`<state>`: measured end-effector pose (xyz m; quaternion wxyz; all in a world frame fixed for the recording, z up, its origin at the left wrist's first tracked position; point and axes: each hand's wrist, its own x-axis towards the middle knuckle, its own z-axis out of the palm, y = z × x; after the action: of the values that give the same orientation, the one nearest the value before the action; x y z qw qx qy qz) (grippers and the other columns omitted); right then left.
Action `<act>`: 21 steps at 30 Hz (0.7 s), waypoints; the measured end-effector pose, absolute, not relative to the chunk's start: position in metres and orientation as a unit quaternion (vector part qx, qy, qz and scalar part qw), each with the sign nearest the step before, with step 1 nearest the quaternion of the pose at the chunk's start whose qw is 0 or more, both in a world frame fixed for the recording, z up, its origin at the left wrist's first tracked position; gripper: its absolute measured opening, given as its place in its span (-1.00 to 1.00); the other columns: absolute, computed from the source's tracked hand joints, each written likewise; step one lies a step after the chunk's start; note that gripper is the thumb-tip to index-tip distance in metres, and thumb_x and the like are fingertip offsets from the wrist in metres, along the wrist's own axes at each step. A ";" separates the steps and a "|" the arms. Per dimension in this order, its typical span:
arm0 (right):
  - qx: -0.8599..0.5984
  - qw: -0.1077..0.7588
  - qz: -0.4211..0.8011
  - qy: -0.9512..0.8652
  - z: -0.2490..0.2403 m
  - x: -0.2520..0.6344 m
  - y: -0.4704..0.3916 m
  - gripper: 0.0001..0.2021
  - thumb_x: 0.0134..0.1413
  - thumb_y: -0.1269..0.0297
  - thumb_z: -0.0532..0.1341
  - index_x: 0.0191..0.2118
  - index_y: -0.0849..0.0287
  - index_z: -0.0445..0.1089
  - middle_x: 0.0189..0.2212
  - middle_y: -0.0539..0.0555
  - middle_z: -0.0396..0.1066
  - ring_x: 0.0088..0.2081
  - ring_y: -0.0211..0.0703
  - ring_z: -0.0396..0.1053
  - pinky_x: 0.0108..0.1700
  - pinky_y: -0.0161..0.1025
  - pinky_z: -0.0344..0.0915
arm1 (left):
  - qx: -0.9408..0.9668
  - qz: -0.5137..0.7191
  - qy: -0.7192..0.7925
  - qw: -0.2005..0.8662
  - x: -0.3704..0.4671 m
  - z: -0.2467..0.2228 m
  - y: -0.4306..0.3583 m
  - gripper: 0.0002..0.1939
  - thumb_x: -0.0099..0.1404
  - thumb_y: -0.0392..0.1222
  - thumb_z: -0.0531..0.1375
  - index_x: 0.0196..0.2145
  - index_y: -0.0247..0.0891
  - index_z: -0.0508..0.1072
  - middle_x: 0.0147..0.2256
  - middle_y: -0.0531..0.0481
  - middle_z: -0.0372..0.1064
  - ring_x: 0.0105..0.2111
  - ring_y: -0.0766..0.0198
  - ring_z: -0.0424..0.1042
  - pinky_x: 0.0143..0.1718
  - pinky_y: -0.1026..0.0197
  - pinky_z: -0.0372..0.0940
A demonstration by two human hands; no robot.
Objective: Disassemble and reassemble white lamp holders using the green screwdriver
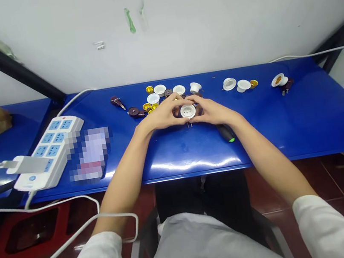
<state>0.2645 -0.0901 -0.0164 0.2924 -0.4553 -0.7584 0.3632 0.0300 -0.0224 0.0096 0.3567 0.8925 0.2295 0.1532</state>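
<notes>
A small white round socket piece (188, 111) with small holes in its face is held between my two hands. My left hand (162, 115) grips it from the left, fingers curled and thumb at its lower edge. From the right, my right hand (214, 110) closes on it the same way, and the fingertips of both hands meet. Two thin metal pins show just below the thumbs. Under my right wrist lies a black handle (225, 133) with a green end. Behind my left hand are gold cups (150, 90), white round cups (159, 90) and a dark brown plug part (135, 112).
A white power strip (49, 151) with a charger (31, 163) and a phone (93, 153) lie left. More white cups (243, 86), a gold cup (253, 84) and a brown plug (287, 85) sit right. A white cable (72, 199) hangs by my left arm. The blue table (189, 161) meets a wall.
</notes>
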 end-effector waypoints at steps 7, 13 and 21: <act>-0.455 0.284 0.361 -0.763 -0.015 0.264 -0.091 -0.38 0.20 0.13 0.42 0.30 0.10 0.27 0.24 0.23 0.42 -0.08 0.03 0.54 -0.01 0.00 0.50 | 0.893 0.158 0.223 0.357 0.031 0.010 -0.022 -0.52 0.28 -0.04 0.39 0.15 -0.09 0.55 -0.08 -0.07 0.27 -0.19 0.20 0.31 -0.09 0.08 0.31; -0.457 0.284 0.346 -0.768 -0.015 0.264 -0.090 -0.40 0.17 0.16 0.43 0.26 0.14 0.29 0.23 0.23 0.42 -0.08 0.03 0.54 0.00 -0.01 0.49 | 0.898 0.162 0.225 0.342 0.031 0.010 -0.022 -0.51 0.28 -0.01 0.40 0.12 -0.16 0.55 -0.10 -0.08 0.31 -0.17 0.18 0.31 -0.06 0.11 0.29; -0.464 0.277 0.358 -0.762 -0.014 0.264 -0.091 -0.39 0.20 0.10 0.41 0.29 0.09 0.28 0.22 0.22 0.42 -0.13 0.05 0.54 0.02 0.05 0.50 | 0.897 0.158 0.225 0.347 0.030 0.010 -0.022 -0.49 0.27 0.00 0.39 0.16 -0.07 0.55 -0.07 -0.08 0.32 -0.17 0.18 0.34 -0.06 0.08 0.33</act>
<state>0.2636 -0.0913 -0.0140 0.2766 -0.4636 -0.7620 0.3577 0.0299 -0.0218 0.0095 0.3474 0.8966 0.2251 0.1576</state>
